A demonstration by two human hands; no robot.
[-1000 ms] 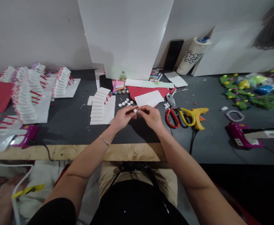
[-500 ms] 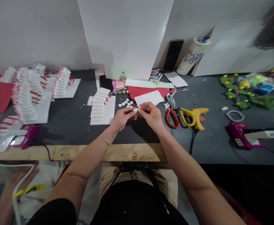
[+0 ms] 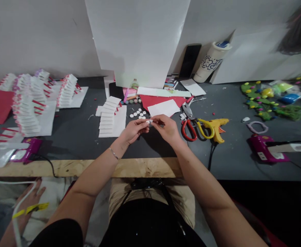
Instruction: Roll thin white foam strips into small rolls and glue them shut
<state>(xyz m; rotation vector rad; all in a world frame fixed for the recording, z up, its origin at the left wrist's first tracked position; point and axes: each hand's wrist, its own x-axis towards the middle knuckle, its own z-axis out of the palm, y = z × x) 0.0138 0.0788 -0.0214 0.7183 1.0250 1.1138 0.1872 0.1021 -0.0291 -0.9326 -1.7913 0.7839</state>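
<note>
Both hands meet above the dark worktop, fingertips nearly touching. My left hand (image 3: 135,130) is closed in a pinch on a small white piece (image 3: 149,121), perhaps a disc like those lying nearby. My right hand (image 3: 168,128) pinches at the same piece from the other side; its fingertips partly hide it. Just beyond the left fingers lie several small white discs (image 3: 138,114). To the left stands a white stepped foam model (image 3: 107,120) with small red sticks, on a white base sheet (image 3: 120,125). A white card (image 3: 164,108) on red sheet material (image 3: 146,102) lies behind the hands.
Right of my hands are red-handled pliers (image 3: 189,128), yellow-handled scissors (image 3: 205,128) and a yellow glue gun (image 3: 218,128). A phone (image 3: 190,61) and a tumbler (image 3: 212,61) lean at the back. Purple power strips (image 3: 262,147) sit on both sides. Another person's hand (image 3: 32,197) rests lower left.
The fingers of my right hand have shifted slightly at the white piece, and the thin white strip seen near them no longer shows. The other person's hand at lower left moved a little.
</note>
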